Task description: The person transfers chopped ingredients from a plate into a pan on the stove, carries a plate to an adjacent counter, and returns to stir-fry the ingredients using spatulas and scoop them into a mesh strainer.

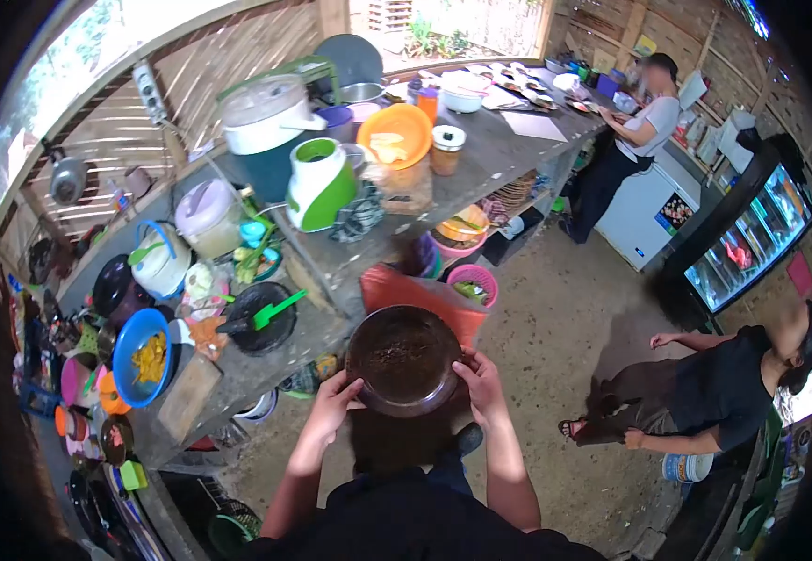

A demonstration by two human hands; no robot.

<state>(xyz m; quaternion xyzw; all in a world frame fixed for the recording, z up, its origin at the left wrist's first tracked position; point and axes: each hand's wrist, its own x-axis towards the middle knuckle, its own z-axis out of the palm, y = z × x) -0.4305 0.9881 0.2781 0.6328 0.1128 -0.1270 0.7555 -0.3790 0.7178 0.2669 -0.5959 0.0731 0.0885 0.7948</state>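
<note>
A dark brown round pan (pixel 403 360) is held out in front of my body, its inside facing up toward me. Darker residue shows across its bottom. On the pan's left rim, my left hand (pixel 333 404) grips with the thumb over the edge. Opposite it, my right hand (pixel 482 385) has the right rim in the same kind of hold. The fingers under the pan are mostly hidden. Just beyond the pan hangs an orange-red bag or cloth (pixel 392 286), partly covered by it.
Left of me, the counter (pixel 322 327) carries a blue basin (pixel 143 357) of yellow food and a black pan (pixel 261 318) with a green spatula (pixel 278 309). One person (pixel 740 393) stands on the right; another (pixel 644 122) works at the far counter. A lit display fridge (pixel 750 236) stands behind.
</note>
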